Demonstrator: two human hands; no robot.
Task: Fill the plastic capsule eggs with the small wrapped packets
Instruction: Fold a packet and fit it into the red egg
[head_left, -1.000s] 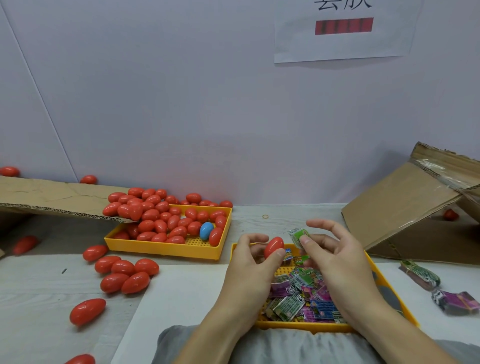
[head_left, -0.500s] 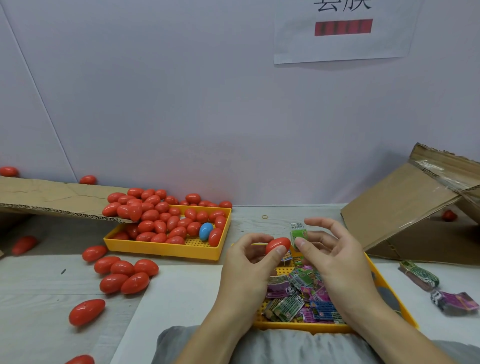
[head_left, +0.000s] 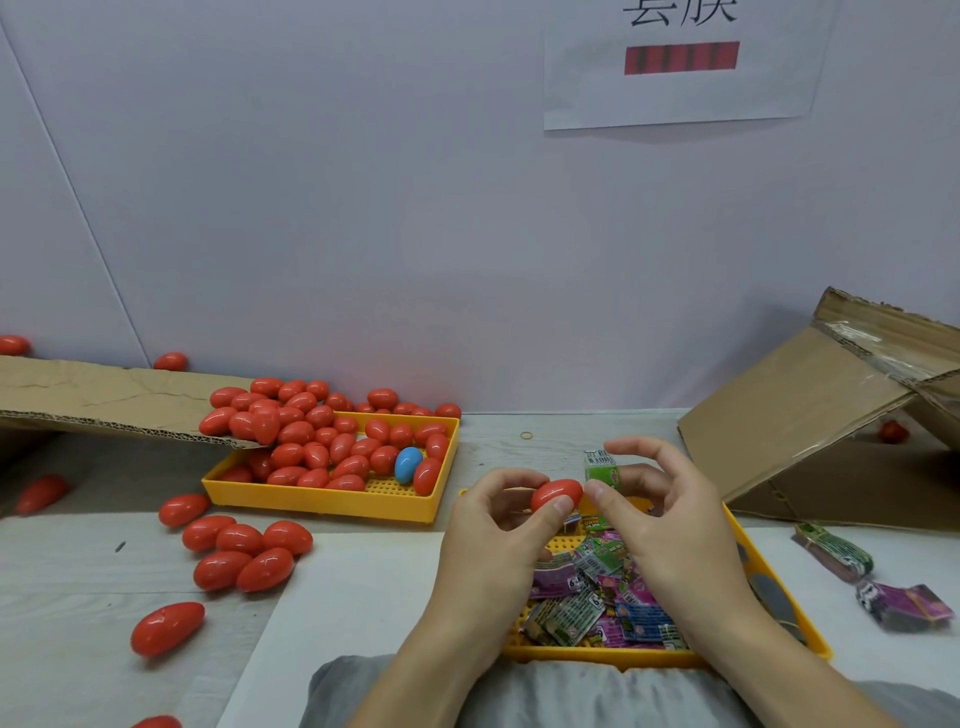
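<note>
Left hand (head_left: 498, 540) grips a red capsule egg (head_left: 557, 494) between thumb and curled fingers, held over the far end of the near yellow tray (head_left: 779, 618). Egg looks closed; the seam is not readable from here.

Right hand (head_left: 660, 525): thumb tip touches the egg's right end, a green packet (head_left: 601, 470) is pinched among the fingers behind it, index finger arched above. How the packet sits in the grip is partly hidden.

More packets (head_left: 597, 597) lie heaped in the near tray. The far yellow tray (head_left: 332, 501) holds many red eggs and one blue egg (head_left: 408, 464); loose eggs (head_left: 244, 551) lie on the table (head_left: 78, 587) to the left.

Step in hand, by my reading: open the egg, then load the packet.
- Keep the left grip on one half only, so the other half can come free.
- Pull or twist with the right thumb and a spare finger without letting the packet slip.
- Work above the tray, so a dropped half or packet lands there.
- Fold the packet if it is longer than the egg's hollow.
</note>
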